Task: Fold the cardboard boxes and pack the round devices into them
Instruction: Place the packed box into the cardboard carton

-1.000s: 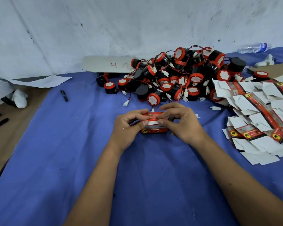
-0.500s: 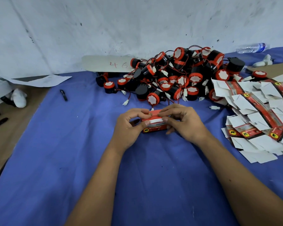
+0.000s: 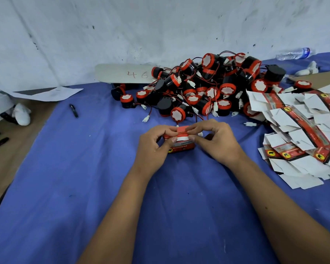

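A small red and white cardboard box [image 3: 180, 142] sits in the middle of the blue cloth-covered table [image 3: 65, 187], just near of the pile of round black devices with red caps and thin wires [image 3: 208, 88]. The long axis of the box runs left to right, and its printed front side with a yellow round logo faces the near edge. The top flap, red with a white edge, is raised and points up and a little far.

The left hand [image 3: 152, 147] grips the left end of the box: its fingers are curled over the top and the thumb presses on the white strip at the front. The right hand [image 3: 216, 141] grips the right end in the same way, with the index finger and thumb pinching the flap. Whether a device is already inside the box I cannot tell, because the fingers cover the opening.

At the right lies a loose heap of flat unfolded white and red cardboard boxes [image 3: 301, 130], touching the right side of the device pile. At the far right a clear plastic bottle [image 3: 293, 53] lies on its side by the wall. A small black pen [image 3: 74, 111] lies on the cloth at the left.
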Tool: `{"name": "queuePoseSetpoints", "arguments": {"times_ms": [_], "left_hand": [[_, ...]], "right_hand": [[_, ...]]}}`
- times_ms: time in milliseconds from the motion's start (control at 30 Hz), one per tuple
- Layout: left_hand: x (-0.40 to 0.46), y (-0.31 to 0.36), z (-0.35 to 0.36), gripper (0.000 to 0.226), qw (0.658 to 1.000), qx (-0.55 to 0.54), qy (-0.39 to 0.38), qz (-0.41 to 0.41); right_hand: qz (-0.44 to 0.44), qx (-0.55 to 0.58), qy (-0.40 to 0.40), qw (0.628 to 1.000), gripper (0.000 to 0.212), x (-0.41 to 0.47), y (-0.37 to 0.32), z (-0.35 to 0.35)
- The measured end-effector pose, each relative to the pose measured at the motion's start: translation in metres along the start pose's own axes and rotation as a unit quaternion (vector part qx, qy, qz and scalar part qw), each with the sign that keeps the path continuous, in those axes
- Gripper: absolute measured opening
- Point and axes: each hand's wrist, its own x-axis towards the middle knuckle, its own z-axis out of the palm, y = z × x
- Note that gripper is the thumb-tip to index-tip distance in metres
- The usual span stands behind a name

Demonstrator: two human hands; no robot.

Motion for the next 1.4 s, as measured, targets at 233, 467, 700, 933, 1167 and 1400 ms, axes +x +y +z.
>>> {"name": "queuePoseSetpoints", "arguments": {"times_ms": [233,467,700,933,1167,1400], "left_hand": [[-0.001,-0.002,-0.004,0.018,1.000,-0.009,-0.006,-0.010],[-0.002,0.001,0.005,0.056,0.991,-0.007,0.057,-0.118],[-0.003,0.010,0.031,0.086,0.987,0.108,0.080,-0.093],[-0.001,0.014,0.024,0.075,0.990,0.099,0.092,-0.034],[-0.002,0.022,0.015,0.077,0.993,0.106,0.038,0.020],[-0.005,0.030,0.019,0.074,0.993,0.109,0.023,0.027]], "right_hand": [[-0.092,-0.074,0.006,0.993,0.009,0.004,-0.007,0.012],[-0.047,-0.087,0.046,0.994,0.016,0.004,-0.009,0.022],[0.016,-0.024,0.115,0.993,0.021,0.000,-0.021,0.032],[0.038,-0.015,0.067,0.997,0.047,0.001,-0.021,0.039],[-0.038,0.062,-0.008,0.997,0.054,-0.001,-0.018,0.033],[-0.036,0.098,0.009,0.994,0.026,0.002,-0.015,0.037]]}}
